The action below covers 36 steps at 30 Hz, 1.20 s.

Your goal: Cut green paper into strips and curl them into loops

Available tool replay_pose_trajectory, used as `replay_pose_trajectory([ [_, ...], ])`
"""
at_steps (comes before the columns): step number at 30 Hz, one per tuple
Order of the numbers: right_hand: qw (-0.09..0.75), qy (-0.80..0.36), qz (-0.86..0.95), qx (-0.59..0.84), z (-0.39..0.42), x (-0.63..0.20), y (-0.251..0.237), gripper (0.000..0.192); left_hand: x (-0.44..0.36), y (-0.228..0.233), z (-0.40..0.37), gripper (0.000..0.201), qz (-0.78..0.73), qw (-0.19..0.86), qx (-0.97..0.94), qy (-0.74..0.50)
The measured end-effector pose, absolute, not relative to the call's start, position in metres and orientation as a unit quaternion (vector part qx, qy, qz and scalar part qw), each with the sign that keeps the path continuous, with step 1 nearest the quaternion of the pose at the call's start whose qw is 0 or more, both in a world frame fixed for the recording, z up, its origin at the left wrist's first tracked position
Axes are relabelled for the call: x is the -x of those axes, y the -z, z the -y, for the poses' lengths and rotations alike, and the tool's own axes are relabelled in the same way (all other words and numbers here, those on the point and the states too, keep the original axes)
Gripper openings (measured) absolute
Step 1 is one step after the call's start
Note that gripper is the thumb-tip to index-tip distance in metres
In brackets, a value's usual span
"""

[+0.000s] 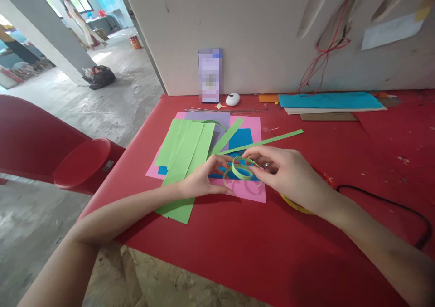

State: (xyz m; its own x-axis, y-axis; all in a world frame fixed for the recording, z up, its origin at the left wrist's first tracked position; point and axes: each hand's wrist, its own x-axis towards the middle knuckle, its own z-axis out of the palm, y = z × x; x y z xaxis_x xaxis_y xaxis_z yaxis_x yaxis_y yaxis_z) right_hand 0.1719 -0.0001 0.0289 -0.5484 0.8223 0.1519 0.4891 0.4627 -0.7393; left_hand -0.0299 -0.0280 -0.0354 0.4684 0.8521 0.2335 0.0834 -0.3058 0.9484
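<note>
A curled green paper strip sits over the pink sheet on the red table, pinched from both sides. The left hand grips it at nine o'clock with closed fingertips; the right hand grasps it at three o'clock. Green sheets lie at ten o'clock, a straight green strip at one.

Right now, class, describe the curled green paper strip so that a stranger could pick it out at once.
Start at the red table and find the pink sheet near its middle. Over that sheet's near edge, the left hand and right hand meet around the green paper strip. Unlike the flat green sheets beside it, it is curled into a ring.
</note>
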Motion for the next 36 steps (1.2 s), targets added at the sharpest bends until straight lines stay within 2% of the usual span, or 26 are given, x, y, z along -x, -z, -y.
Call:
replay_pose_trajectory([
  [4,0.262,-0.347,0.805,0.403,0.0012,-0.1709,-0.0294,0.017,0.0285,0.0357,0.0283,0.047,-0.327,0.5,-0.693,-0.402],
  [9,0.264,-0.356,0.803,0.398,0.0021,-0.1696,-0.0287,0.015,0.0277,0.0341,0.0292,0.07,-0.323,0.52,-0.675,-0.41],
  [11,0.263,-0.345,0.814,0.387,0.003,-0.1692,-0.0287,0.015,0.0276,0.0328,0.0299,0.073,-0.316,0.535,-0.669,-0.409],
  [17,0.251,-0.255,0.862,0.36,0.0084,-0.1685,-0.0284,0.014,0.0281,0.032,0.0316,0.065,-0.318,0.544,-0.662,-0.405],
  [23,0.237,-0.258,0.863,0.364,0.0076,-0.1699,-0.0296,0.015,0.0279,0.0308,0.0328,0.053,-0.334,0.525,-0.67,-0.405],
  [30,0.266,-0.288,0.858,0.333,0.0034,-0.1761,-0.0358,0.039,0.0274,0.0308,0.0323,0.055,-0.335,0.495,-0.688,-0.412],
  [32,0.265,-0.282,0.86,0.332,0.0036,-0.1765,-0.0367,0.037,0.0277,0.0318,0.0321,0.055,-0.336,0.498,-0.685,-0.413],
  [36,0.251,-0.248,0.873,0.338,0.0044,-0.1752,-0.0361,0.02,0.028,0.0321,0.0324,0.054,-0.326,0.507,-0.678,-0.421],
])
